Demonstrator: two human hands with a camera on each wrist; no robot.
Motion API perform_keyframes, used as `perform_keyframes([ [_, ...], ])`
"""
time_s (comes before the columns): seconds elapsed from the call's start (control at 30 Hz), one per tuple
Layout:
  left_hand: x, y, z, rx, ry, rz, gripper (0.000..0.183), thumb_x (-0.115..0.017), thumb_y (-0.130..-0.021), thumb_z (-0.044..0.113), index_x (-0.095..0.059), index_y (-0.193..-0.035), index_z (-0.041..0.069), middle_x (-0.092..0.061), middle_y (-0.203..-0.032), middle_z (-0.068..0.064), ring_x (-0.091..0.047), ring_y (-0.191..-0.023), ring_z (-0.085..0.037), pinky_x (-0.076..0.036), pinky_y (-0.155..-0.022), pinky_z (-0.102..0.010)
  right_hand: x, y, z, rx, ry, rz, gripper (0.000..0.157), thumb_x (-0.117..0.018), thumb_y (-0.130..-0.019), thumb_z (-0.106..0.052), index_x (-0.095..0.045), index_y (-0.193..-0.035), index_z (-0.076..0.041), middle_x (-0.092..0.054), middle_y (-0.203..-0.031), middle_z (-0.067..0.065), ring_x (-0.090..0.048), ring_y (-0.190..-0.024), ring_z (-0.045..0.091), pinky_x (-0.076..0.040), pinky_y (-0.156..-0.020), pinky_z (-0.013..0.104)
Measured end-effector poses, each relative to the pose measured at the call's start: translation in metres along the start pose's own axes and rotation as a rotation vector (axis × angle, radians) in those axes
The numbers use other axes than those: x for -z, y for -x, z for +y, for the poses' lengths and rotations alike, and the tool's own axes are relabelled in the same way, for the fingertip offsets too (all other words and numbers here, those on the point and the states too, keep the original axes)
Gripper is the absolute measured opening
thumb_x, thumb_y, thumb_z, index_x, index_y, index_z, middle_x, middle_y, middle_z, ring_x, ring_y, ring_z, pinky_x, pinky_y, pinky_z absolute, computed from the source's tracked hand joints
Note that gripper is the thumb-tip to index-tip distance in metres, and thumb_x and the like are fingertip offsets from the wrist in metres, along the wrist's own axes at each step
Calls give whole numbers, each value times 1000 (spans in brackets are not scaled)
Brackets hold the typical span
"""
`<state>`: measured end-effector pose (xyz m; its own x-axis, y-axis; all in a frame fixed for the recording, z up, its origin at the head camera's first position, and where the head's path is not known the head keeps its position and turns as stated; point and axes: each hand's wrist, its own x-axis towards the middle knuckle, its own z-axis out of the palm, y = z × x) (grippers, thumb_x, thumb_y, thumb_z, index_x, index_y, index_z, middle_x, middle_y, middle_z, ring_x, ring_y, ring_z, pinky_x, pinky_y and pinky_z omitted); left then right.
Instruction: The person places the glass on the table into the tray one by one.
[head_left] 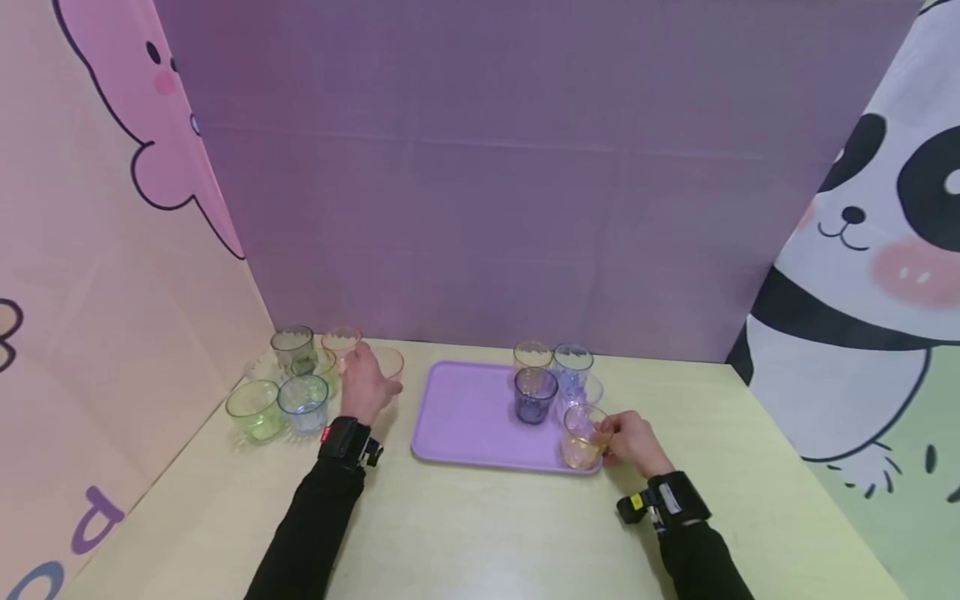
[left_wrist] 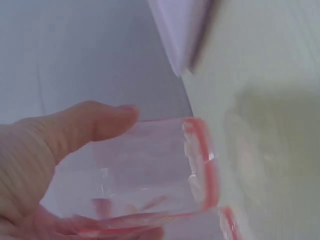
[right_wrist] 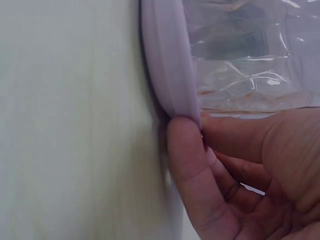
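My left hand (head_left: 365,385) grips a clear glass with a pink rim (left_wrist: 150,170), thumb on one side and fingers round the other. Just beyond the fingers stands a second pink-rimmed glass (head_left: 341,335). My right hand (head_left: 636,443) is at the near right corner of the purple tray (head_left: 461,417). Its thumb and forefinger pinch the tray's rim in the right wrist view. Close beside those fingers, on the tray, is an amber-tinted glass (head_left: 582,442). A dark purple glass (head_left: 534,400), a blue glass (head_left: 574,367) and a yellow-rimmed glass (head_left: 532,353) stand further back on it.
Left of my left hand several glasses cluster: a green one (head_left: 257,412), a blue one (head_left: 303,406) and a grey one (head_left: 291,348) among them. A purple backdrop (head_left: 465,208) rises behind the pale table (head_left: 480,525). Printed panels flank both sides.
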<state>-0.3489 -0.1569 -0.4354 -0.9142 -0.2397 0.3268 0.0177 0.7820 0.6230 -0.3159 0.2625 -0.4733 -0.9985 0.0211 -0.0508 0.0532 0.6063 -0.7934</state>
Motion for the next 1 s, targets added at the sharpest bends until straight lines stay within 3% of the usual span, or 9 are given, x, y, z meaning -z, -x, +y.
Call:
perform_keyframes([
  [0.17,-1,-1,10,17,153,1,81,-79,-58,17,-36,-122,-7,-52,-110,-25,-52,-97,-38,-44,-82,-45,1,0,0,-1,-12,-7,3,-61,-76,4,-61,-74,3,-63,-103,20,-60,-61,18,-54,-53,31],
  [0.4,-6,4,22,-13,391,-61,73,-82,-60,18,-44,-121,5,-50,-109,-17,-50,-95,-29,-47,-74,-37,1,0,1,-10,-10,-12,2,-62,-76,5,-62,-74,4,-62,-105,20,-60,-62,19,-54,-53,31],
  [0.63,-16,12,39,-13,664,-194,73,-76,-61,2,-41,-124,11,-48,-110,-14,-51,-100,-31,-49,-74,-35,0,-2,1,-6,4,-12,3,-60,-77,4,-61,-75,2,-63,-102,19,-60,-61,18,-54,-53,30],
  [0.83,-30,23,53,-10,762,-285,72,-75,-61,-4,-41,-122,12,-54,-114,-16,-53,-104,-29,-50,-77,-35,1,-3,-1,-21,6,-23,3,-62,-79,1,-63,-78,4,-62,-103,18,-60,-62,18,-54,-54,31],
  [1.0,-44,34,69,-79,766,-378,73,-74,-61,-4,-40,-124,6,-54,-113,-16,-51,-105,-34,-51,-75,-33,2,-3,1,-4,10,-18,4,-61,-79,3,-62,-75,2,-63,-100,18,-60,-62,17,-54,-53,30],
])
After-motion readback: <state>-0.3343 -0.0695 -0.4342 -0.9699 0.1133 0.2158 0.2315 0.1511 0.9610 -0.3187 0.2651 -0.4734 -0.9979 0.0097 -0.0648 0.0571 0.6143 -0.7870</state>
